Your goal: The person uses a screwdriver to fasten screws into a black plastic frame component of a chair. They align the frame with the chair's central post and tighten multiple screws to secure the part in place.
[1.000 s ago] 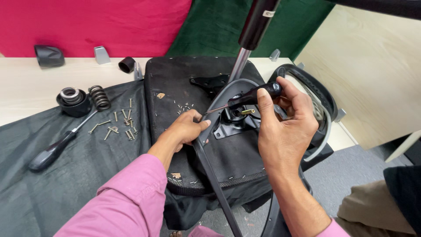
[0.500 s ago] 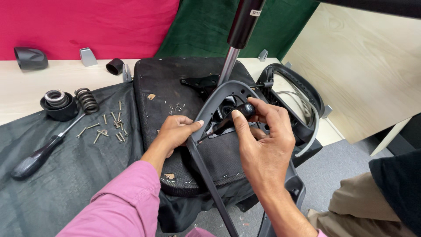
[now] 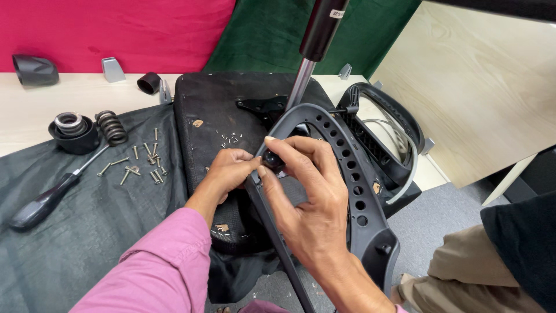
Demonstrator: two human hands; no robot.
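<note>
A pale wooden table, half covered by a dark grey cloth [image 3: 75,243], stands before a red and a green backdrop, and on it we see the upturned black seat base [image 3: 220,110] of an office chair with its gas lift cylinder [image 3: 315,40] rising from the middle. Our right hand [image 3: 310,200] is closed on a small black knob [image 3: 272,160], thumb and fingertips pinching it from both sides just above the inner edge of the grey perforated armrest frame [image 3: 353,174]. Our left hand [image 3: 231,171], in a pink sleeve, rests against the same frame just beside the knob, its fingertips curled together and touching the frame; we cannot tell whether it pinches anything. The knob sits between the two hands, over the seat base and near the foot of the cylinder.

To the left on the cloth lie a black-handled screwdriver [image 3: 49,197], a scatter of loose screws [image 3: 142,162], a coil spring [image 3: 111,126] and a round black cap [image 3: 72,132] just beside it. Further back on the bare table are a black plastic cover [image 3: 35,69] and a small grey bracket [image 3: 113,69]. At the lower right edge another person's knee in tan trousers [image 3: 475,278] is near the frame.
</note>
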